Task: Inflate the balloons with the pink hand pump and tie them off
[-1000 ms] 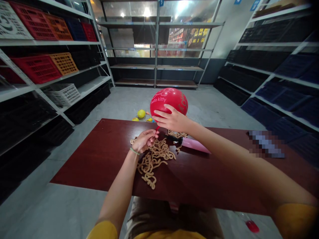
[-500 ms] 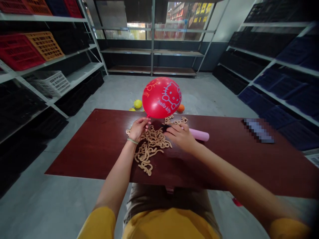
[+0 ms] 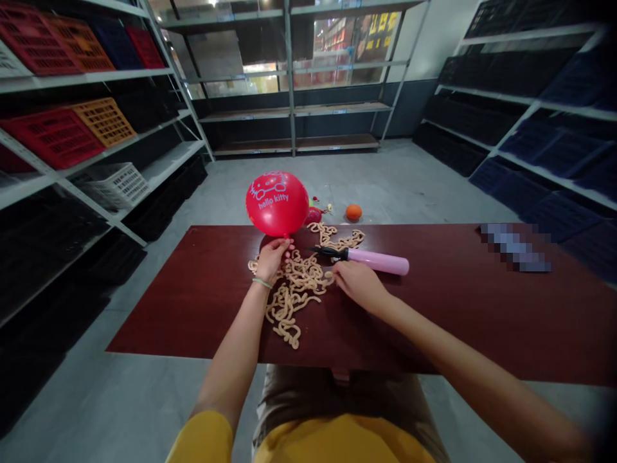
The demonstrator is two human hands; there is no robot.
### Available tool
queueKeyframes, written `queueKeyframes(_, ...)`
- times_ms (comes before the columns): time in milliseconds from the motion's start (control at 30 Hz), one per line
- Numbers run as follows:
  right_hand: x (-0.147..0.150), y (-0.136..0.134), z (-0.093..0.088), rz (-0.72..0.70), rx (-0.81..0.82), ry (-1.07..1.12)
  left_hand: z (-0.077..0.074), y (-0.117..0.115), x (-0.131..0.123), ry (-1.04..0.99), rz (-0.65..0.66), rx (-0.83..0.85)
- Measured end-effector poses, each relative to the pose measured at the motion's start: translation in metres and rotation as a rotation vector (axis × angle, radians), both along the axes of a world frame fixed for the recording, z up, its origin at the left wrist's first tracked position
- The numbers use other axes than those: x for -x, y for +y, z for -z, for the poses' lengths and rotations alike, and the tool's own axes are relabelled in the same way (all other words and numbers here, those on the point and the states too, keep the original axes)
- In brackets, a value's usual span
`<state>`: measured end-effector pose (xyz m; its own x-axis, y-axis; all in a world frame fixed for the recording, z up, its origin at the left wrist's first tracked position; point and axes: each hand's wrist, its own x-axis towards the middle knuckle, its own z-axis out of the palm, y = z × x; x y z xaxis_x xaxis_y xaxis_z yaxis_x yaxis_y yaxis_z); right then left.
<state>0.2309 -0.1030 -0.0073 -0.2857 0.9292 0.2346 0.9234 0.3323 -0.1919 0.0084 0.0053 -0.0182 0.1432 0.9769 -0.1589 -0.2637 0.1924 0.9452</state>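
Observation:
My left hand point(image 3: 272, 258) is shut on the neck of a red Hello Kitty balloon point(image 3: 277, 204), which is inflated and stands above the hand. A tangled heap of beige twisted strands point(image 3: 296, 292) lies on the dark red table point(image 3: 457, 321), just under that hand. My right hand point(image 3: 359, 285) rests at the heap's right side, holding nothing. A little above it lies a pink hand pump point(image 3: 378, 261) with a black nozzle, apart from the fingers.
A pixelated patch point(image 3: 515, 247) hides something on the table's right side. Beyond the far edge, a small red balloon point(image 3: 313, 216) and an orange ball point(image 3: 353, 212) lie on the grey floor. Shelves with plastic crates point(image 3: 103, 132) line both sides.
The balloon has shifted left and turned, showing its lettering. My right hand has left the pump's black end and moved lower right. The pump lies fully visible.

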Motion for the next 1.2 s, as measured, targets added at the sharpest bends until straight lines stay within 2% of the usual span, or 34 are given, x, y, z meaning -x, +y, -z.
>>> queueKeyframes(100, -0.012, 0.016, -0.028, -0.028, 0.053, 0.200, 0.000, 0.000, 0.000, 0.025, -0.005, -0.009)
queueKeyframes(267, -0.017, 0.037, -0.088, -0.235, 0.068, 0.180, -0.005, -0.002, -0.002, 0.084, -0.014, 0.018)
queueKeyframes(433, -0.009, 0.044, -0.134, -0.232, 0.112, 0.145, -0.006, -0.002, -0.004, 0.132, -0.022, -0.028)
queueKeyframes(667, 0.021, 0.071, -0.194, -0.234, -0.149, 0.154, 0.001, -0.003, -0.002, 0.505, -0.047, -0.283)
queueKeyframes(833, 0.048, 0.111, -0.227, -0.285, -0.256, 0.234, 0.002, -0.004, -0.002, 0.559, -0.020, -0.381)
queueKeyframes(933, 0.065, 0.131, -0.235, -0.284, -0.319, 0.246, 0.003, -0.005, -0.003, 0.604, -0.039, -0.441)
queueKeyframes(1033, 0.084, 0.140, -0.228, -0.247, -0.331, 0.225, 0.006, -0.005, -0.005, 0.664, -0.083, -0.477)
queueKeyframes(1100, 0.093, 0.141, -0.211, -0.214, -0.283, 0.181, 0.007, -0.005, -0.005, 0.714, -0.107, -0.515)
queueKeyframes(1200, 0.096, 0.139, -0.174, -0.183, -0.147, 0.059, 0.005, -0.007, -0.004, 0.817, -0.176, -0.583)
